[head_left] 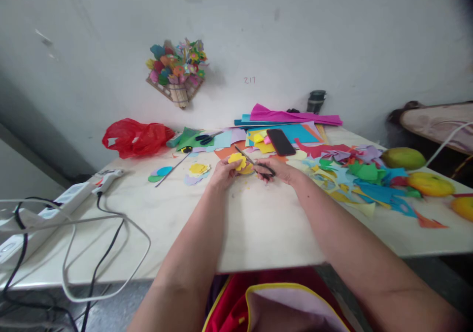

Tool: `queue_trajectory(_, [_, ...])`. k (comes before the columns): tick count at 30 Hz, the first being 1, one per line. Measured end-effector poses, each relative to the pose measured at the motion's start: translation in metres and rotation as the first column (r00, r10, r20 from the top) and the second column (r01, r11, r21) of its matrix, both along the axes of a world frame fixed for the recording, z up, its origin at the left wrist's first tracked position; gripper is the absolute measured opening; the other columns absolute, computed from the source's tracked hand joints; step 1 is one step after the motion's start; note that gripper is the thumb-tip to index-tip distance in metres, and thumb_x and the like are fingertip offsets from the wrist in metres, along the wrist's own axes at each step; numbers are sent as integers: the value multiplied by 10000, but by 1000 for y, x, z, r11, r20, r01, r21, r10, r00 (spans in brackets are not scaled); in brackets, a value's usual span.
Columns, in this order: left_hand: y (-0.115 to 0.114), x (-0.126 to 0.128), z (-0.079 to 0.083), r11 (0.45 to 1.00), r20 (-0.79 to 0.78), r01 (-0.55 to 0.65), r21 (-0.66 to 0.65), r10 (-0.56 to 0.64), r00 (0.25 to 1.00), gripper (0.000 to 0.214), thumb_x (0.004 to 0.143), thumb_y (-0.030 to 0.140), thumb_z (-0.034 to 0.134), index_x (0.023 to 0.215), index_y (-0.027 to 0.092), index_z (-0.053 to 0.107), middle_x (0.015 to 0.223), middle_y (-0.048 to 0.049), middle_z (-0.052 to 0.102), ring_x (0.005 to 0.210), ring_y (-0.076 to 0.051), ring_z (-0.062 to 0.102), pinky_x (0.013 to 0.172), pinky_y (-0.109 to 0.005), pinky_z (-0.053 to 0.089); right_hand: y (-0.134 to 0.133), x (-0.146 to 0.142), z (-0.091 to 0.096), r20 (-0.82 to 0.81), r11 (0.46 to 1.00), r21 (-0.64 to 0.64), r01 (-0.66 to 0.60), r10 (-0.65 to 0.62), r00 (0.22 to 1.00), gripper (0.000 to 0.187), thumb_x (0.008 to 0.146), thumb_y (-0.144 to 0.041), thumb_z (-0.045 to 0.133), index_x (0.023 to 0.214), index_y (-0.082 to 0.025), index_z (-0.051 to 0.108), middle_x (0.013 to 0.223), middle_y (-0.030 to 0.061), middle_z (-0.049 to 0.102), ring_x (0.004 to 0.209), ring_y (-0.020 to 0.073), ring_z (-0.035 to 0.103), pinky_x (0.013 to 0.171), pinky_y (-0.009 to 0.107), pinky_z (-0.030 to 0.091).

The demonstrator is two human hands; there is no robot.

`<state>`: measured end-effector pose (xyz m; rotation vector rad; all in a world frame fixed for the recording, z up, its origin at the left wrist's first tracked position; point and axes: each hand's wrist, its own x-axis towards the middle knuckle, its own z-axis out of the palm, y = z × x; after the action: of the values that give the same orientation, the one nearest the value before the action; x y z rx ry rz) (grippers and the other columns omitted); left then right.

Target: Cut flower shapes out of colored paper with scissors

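Observation:
My left hand (222, 171) is closed on a yellow paper flower shape (238, 161), held just above the white table (258, 223). My right hand (280, 170) grips a pair of black-handled scissors (254, 164), fingers through the handles. The blades point left and up, into the yellow paper. Both hands meet at the middle of the table. More cut yellow flower pieces (198, 169) lie just left of my left hand.
Coloured paper sheets (291, 125) and a black phone (281, 142) lie behind my hands. Paper scraps (362, 179) and mangoes (403, 158) fill the right side. A red plastic bag (135, 137), a second pair of scissors (207, 137), a power strip (70, 199) and cables (99, 253) sit left.

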<state>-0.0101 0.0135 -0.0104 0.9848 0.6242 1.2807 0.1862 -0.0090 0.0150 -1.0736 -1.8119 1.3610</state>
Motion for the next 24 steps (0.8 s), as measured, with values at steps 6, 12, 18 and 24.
queue_trajectory(6, [-1, 1, 1, 1000, 6, 0, -11, 0, 1000, 256, 602, 133, 799, 822, 76, 682, 791, -131, 743, 796, -256, 728, 776, -346, 584, 2, 0, -2, 13, 1000, 14, -3, 3, 1000, 315, 821, -449, 643, 767, -160, 529, 591, -13, 577, 436, 73, 518, 360, 177, 315])
queue_trajectory(12, [0, 1, 0, 1000, 5, 2, -8, -2, 1000, 245, 610, 138, 797, 817, 72, 685, 822, -146, 745, 829, -267, 728, 780, -343, 582, 2, -1, -2, 20, 999, 33, -2, 1, 1000, 320, 808, -447, 645, 737, -167, 507, 574, -22, 557, 432, 69, 492, 369, 184, 306])
queue_trajectory(18, [2, 0, -2, 1000, 28, 11, -11, -10, 1000, 256, 612, 124, 789, 837, 59, 687, 821, -153, 741, 819, -260, 728, 711, -296, 584, 3, -2, -4, 0, 1000, 5, -2, 2, 1000, 305, 790, -441, 644, 745, -169, 513, 546, -34, 539, 414, 68, 475, 364, 189, 282])
queue_trajectory(24, [2, 0, -2, 1000, 43, -9, -21, 10, 999, 199, 624, 107, 779, 797, 66, 689, 838, -140, 740, 825, -254, 728, 785, -335, 596, 3, -3, -5, 6, 1000, 0, -4, 4, 1000, 283, 787, -418, 646, 748, -168, 519, 552, -24, 548, 419, 76, 500, 359, 183, 282])
